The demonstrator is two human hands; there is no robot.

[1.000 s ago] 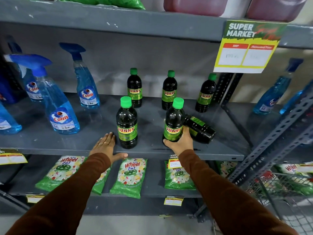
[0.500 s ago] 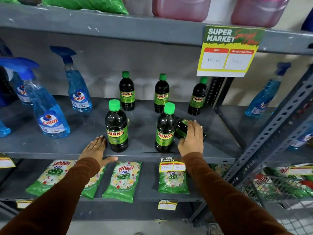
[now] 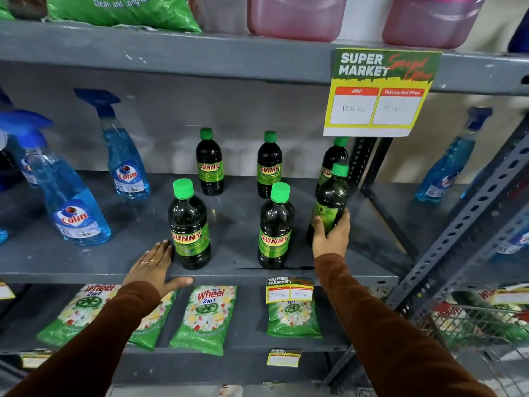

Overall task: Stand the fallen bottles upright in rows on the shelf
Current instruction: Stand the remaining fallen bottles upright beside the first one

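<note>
Dark bottles with green caps and "SUNNY" labels stand on the grey shelf [image 3: 120, 262]. Three are upright in the back row: left [image 3: 209, 163], middle [image 3: 269, 164], and right [image 3: 333, 156], the last partly hidden. Two stand in front: left [image 3: 189, 224] and middle [image 3: 275, 226]. My right hand [image 3: 330, 237] grips the lower part of another bottle [image 3: 330, 202], held nearly upright and leaning slightly right at the front right. Whether its base touches the shelf is hidden by my hand. My left hand [image 3: 154, 266] lies flat on the shelf's front edge, beside the front left bottle.
Blue Colin spray bottles [image 3: 76, 207] stand at the shelf's left, and more [image 3: 446, 170] on the neighbouring shelf to the right. A price sign [image 3: 378, 93] hangs from the shelf above. Green Wheel packets [image 3: 207, 316] lie on the lower shelf. A slotted steel upright [image 3: 463, 224] slants at right.
My right hand has closed on the fallen bottle behind the front middle one and raised it from lying flat to nearly upright at the front right. My left hand has stayed put.
</note>
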